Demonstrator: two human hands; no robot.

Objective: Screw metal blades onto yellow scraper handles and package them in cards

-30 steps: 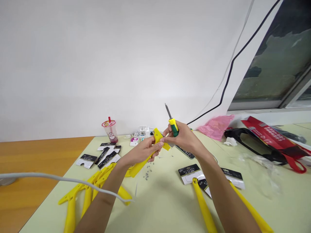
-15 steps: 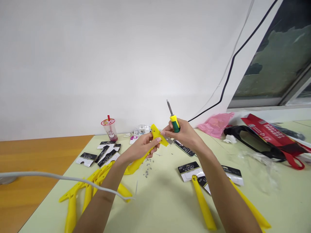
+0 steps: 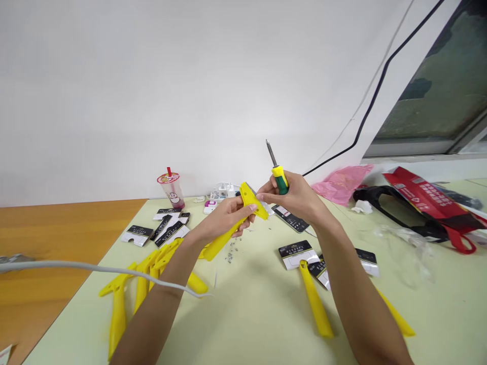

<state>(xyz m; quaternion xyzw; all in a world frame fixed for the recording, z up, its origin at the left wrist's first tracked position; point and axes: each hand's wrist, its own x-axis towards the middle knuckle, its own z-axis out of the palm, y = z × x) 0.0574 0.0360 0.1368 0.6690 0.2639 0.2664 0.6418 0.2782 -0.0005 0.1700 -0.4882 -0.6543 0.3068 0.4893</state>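
My left hand [image 3: 232, 215] is closed around a yellow plastic scraper [image 3: 251, 201], its head tilted up and its handle sloping down to the left. In my right hand [image 3: 294, 192] is a screwdriver [image 3: 279, 177] with a green and yellow handle, its metal tip pointing up. The right thumb and fingertips meet at the edge of the scraper head, where a bit of the metal blade shows. Small screws [image 3: 230, 251] lie scattered on the table under the left hand. More yellow scrapers [image 3: 117, 304] are piled beside my left forearm.
Black and white packaging cards [image 3: 171, 233] lie at the left and a carded scraper [image 3: 315, 299] at the right. Behind are a drink cup [image 3: 173, 190], a phone [image 3: 291, 218], a pink bag [image 3: 342, 182] and a red bag [image 3: 433, 203]. A white cable [image 3: 95, 276] crosses the left foreground.
The scraper head has turned in my hands, so less of its blade shows. The screwdriver stays upright in my right hand. The view has shifted slightly.
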